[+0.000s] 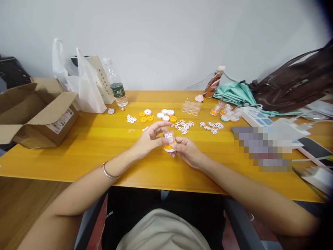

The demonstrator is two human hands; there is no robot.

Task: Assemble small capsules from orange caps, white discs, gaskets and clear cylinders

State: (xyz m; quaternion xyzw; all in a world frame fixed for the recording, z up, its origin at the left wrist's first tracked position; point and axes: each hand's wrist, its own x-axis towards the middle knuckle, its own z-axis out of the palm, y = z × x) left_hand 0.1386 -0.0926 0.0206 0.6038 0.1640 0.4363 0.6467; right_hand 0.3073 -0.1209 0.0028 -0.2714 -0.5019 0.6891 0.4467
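Note:
Between my two hands is a small toy [169, 141] with a clear upper part, white pieces inside it, and an orange and white round base. My left hand [153, 137] has its thumb and fingers closed around the clear top. With the fingertips of my right hand [187, 150], I grip the orange base from the right side. Just beyond my hands lie white and orange discs [165, 118] and a pile of white cut-out plastic pieces [184, 127]. Farther back stand several clear caps [191, 108]. Similar assembled toys [225, 111] are grouped to the right.
An open cardboard box [49, 121], a white plastic bag [90, 86] and a water bottle [118, 88] stand left. A brown bottle [214, 82], green cloth [234, 93], brown bag [291, 80] and power strip [253, 119] with chargers are right. Small white parts [131, 118] lie left of the discs.

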